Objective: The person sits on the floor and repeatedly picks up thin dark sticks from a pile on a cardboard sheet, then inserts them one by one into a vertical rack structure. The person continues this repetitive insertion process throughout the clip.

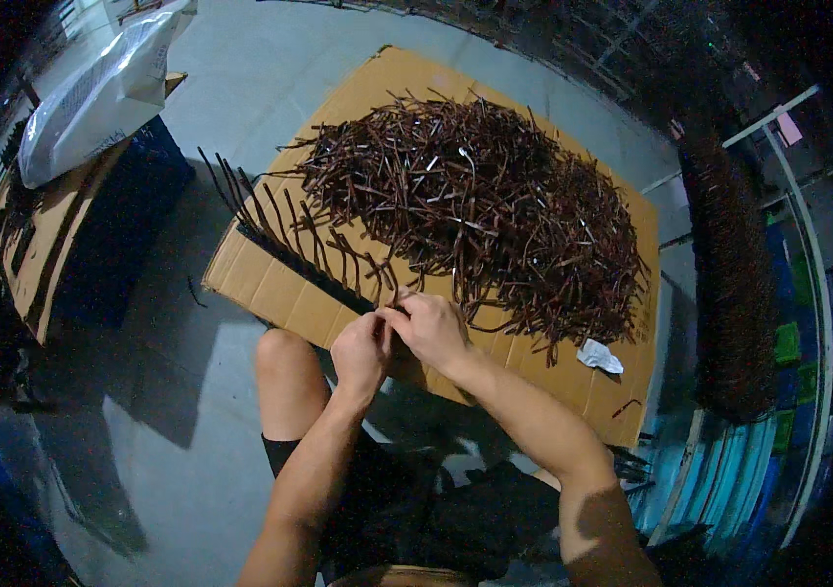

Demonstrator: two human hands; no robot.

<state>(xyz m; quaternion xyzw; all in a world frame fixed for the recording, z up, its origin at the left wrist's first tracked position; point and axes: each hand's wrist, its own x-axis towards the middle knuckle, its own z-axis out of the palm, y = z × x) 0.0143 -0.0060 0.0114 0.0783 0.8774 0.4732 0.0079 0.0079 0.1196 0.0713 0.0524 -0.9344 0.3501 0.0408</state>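
Observation:
My left hand (pixel 361 354) and my right hand (pixel 430 331) meet at the near edge of the cardboard, their closed fingertips touching. A thin brown stick, resembling a twig, shows at the fingertips of my right hand. What my left fingers pinch is hidden. Running off to the left from both hands is a narrow dark strip (pixel 326 281), with several brown sticks (pixel 291 217) standing out of it in a row. Just beyond lies a big heap of loose brown sticks (pixel 470 191), tangled together, with a few pale bits among them.
The flat cardboard sheet (pixel 265 279) lies before my knees. A crumpled white scrap (pixel 600 357) and a single stick (pixel 628 407) lie at its right. On the left stands a dark blue box (pixel 137 210) under a white plastic sack (pixel 103 98). A metal rack (pixel 808 245) rises at right.

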